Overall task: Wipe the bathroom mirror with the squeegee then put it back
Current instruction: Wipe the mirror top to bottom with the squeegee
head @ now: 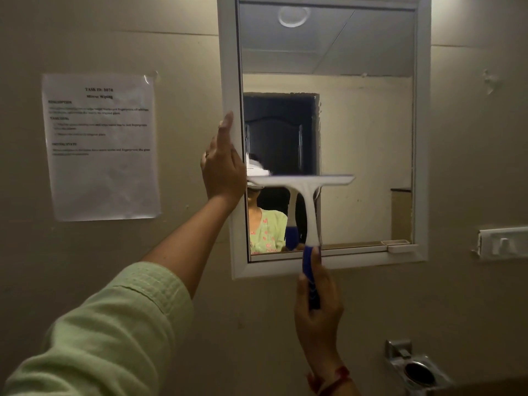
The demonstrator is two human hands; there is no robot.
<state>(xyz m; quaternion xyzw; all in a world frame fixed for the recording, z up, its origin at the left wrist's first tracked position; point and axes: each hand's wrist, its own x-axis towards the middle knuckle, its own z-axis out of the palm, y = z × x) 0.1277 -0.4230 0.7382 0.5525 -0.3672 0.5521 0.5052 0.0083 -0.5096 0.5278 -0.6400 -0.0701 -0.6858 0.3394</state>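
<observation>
1. The plain beige plaster wall (85, 38) fills the view and carries everything else
2. The tall rectangular bathroom mirror (365, 138) hangs at centre in its white plastic frame (423, 138); the glass reflects a ceiling, a dark doorway and the person, and any marks on it are too faint to tell
3. A printed white paper sheet (103, 172) is stuck to the wall well left of the mirror, its small text blurred
4. A pale green fabric sleeve (114, 324) covers the left arm, which reaches up from the lower left corner
5. The T-shaped squeegee (310, 212), a white blade bar and neck on a blue handle, stands upright against the lower left part of the glass, with its blade level and its left end beside the frame's inner edge
6. The left hand (223, 170) lies flat on the frame's left side, fingers straight and together, apparently steadying it
7. The right hand (318, 307) sits below the mirror's bottom edge, fingers curled round the blue handle
8. A square chrome holder (418, 370) with a dark round hollow is fixed low on the right, well apart from the mirror; I cannot tell whether the squeegee belongs there
9. Risks, as I judge them: a tilted blade would lose contact and leave streaks; the blade spans only part of the glass, so one pass would leave the right side unwiped; a fast downward stroke could knock the blade on the frame's bottom ledge; a wet handle could slip from the grip
</observation>
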